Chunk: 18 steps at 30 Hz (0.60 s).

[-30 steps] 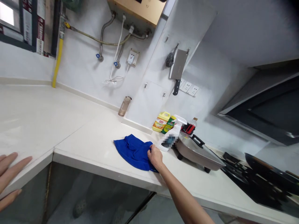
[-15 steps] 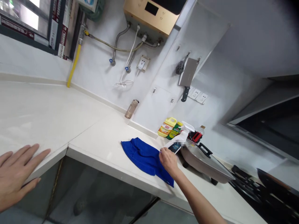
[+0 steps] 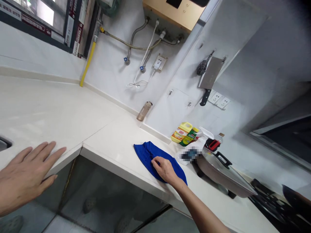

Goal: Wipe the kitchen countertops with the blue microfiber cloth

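A blue cloth (image 3: pixel 145 152) lies spread and slightly creased on the white countertop (image 3: pixel 104 142), near its front edge. Over the middle of the cloth is my right hand (image 3: pixel 165 169), its thumb and fingers pinched together against the fabric. The hand covers part of the cloth, so the exact grip is partly hidden. My left hand (image 3: pixel 31 173) is open at the left, fingers stretched flat at the counter's edge. Just behind the cloth stands a white spray bottle (image 3: pixel 200 142) with a blurred label.
A yellow detergent bottle (image 3: pixel 181 132) and a green bottle (image 3: pixel 189 137) stand by the wall. At the right are a lidded electric pan (image 3: pixel 222 174) and a stove (image 3: pixel 272 200). A brown bottle (image 3: pixel 144 111) stands farther back. A cleaver (image 3: pixel 211 74) hangs on the wall.
My right hand has moved left from the cloth's right side near the spray bottle to its middle. The cloth's right part has shifted shape. The view has shifted, bringing more of my left hand into sight.
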{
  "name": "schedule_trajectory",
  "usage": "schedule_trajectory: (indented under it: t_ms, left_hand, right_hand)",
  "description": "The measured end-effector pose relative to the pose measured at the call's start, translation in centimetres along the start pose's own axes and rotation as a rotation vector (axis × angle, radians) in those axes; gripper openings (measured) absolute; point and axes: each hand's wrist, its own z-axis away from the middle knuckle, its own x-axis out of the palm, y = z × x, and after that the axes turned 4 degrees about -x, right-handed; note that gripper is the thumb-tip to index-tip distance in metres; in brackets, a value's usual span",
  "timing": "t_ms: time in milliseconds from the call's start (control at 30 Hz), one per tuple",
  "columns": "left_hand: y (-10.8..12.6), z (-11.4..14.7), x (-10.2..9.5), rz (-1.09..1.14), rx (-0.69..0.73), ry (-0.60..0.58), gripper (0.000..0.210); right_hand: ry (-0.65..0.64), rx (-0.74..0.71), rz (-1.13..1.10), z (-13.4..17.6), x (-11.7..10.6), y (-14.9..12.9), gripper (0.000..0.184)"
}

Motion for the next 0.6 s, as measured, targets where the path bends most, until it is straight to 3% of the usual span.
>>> schedule_trajectory:
  t_ms: [67,267,433,500,600]
  left_hand:
    - [-0.3,0.1,0.5,-0.009,0.024,0.025,0.073]
    - [-1.1,0.3,1.7,-0.005,0.045,0.069,0.07]
    - [-0.9,0.1,1.7,0.016,0.043,0.086,0.061]
    - [-0.6,0.0,1.3,0.034,0.035,0.085,0.061]
    - [-0.3,0.0,0.9,0.051,0.025,0.083,0.064]
  right_hand:
    - [0.011,0.029,-0.013,-0.1,0.0,-0.1,0.025]
    - [0.017,-0.072,0.05,1.3,0.0,-2.0,0.018]
    - [0.002,-0.058,0.084,1.6,0.0,-3.3,0.017]
    - [0.015,-0.182,0.1,2.0,0.1,-3.8,0.018]
    - [-0.029,-0.497,0.186,3.2,0.1,-4.7,0.024]
